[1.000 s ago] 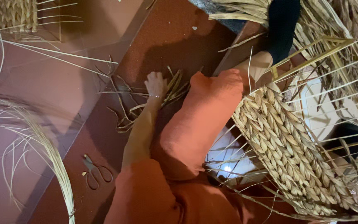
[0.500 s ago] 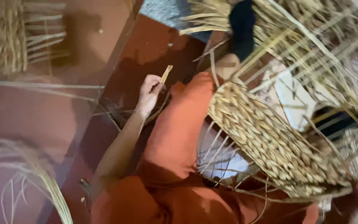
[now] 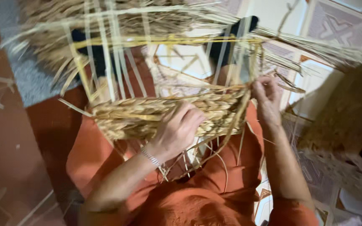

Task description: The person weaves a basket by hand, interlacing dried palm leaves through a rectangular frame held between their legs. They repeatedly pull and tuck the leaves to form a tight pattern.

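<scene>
A half-woven straw basket lies across my lap, its woven band facing me and loose upright strands rising from it around a pale frame. My left hand, with a thin bracelet at the wrist, presses against the woven band near its middle, fingers curled onto the weave. At the basket's right corner my right hand pinches a straw strand. My legs are covered in orange cloth.
A heap of woven straw sits at the right on the patterned tile floor. A grey mat lies at the upper left on the red-brown floor, with loose straw bits at the lower left.
My left hand left the floor with a short straw piece and came onto the basket's woven band. The view swung right; the basket now lies across my lap and my right hand is in sight.
</scene>
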Motion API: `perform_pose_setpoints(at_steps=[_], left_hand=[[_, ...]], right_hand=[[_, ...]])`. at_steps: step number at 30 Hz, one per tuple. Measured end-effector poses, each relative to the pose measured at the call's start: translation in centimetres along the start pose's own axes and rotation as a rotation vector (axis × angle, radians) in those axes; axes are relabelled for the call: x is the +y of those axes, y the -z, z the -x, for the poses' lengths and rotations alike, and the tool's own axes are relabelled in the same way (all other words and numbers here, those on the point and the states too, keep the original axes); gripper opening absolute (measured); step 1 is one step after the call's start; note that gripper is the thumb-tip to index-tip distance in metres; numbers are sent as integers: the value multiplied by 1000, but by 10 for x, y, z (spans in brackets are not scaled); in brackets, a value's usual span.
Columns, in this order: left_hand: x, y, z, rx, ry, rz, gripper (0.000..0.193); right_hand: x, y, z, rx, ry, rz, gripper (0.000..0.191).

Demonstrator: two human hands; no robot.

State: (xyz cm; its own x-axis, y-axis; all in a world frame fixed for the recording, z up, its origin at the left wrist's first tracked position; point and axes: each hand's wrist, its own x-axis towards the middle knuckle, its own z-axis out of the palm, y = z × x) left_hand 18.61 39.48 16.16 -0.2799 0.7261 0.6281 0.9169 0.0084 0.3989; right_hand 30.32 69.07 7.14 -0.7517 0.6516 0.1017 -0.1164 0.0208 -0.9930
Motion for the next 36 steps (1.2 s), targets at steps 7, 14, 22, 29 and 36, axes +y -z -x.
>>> perform_pose_setpoints(at_steps=[7, 14, 22, 29, 36], left_hand=[[-4, -78, -50, 22, 25, 18, 15], [-8, -97, -58, -21, -47, -95, 18], [-20, -111, -48, -107, -47, -238, 20], [9, -95, -24, -170, -387, -406, 31], [12, -88, -25, -395, 640, 799, 20]], right_hand=[[-10, 4, 19, -84, -14, -35, 16], [-20, -2, 13, -112, 55, 156, 18], [-27, 0, 10, -117, 201, 480, 13], [-41, -17, -3, -63, 649, 841, 32], [-73, -27, -3, -255, 723, 926, 31]])
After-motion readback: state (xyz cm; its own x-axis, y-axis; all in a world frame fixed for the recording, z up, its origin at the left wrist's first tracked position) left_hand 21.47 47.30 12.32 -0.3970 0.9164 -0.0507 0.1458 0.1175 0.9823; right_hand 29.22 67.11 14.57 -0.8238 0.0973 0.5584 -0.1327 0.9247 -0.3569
